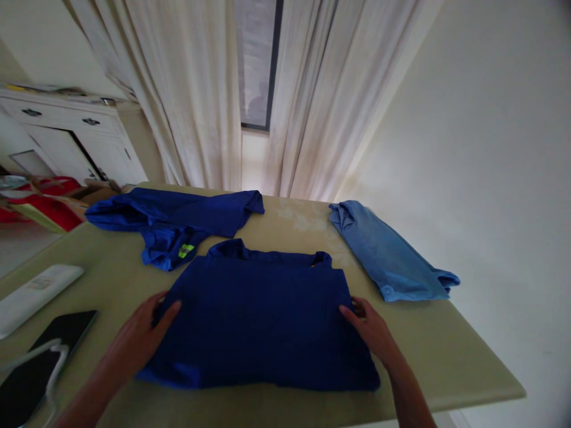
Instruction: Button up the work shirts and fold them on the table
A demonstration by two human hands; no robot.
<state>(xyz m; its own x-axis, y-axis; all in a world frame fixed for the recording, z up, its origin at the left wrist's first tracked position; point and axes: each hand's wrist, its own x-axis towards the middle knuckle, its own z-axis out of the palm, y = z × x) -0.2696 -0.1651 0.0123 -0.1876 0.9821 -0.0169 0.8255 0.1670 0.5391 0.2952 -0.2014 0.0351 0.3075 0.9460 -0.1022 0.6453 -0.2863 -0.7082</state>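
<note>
Dark blue garment, folded into a wide, flat shape, on the near part of a pale yellowish worktop; its plain cloth is smooth across the middle, with a raised band of fabric along the far side and a brighter, rumpled near-left corner. From here I see the left hand and right hand each clamped on one side, thumbs on top. Beyond it, leftward, a crumpled blue garment shows a lime-green patch; rightward lies a folded light blue garment
</note>
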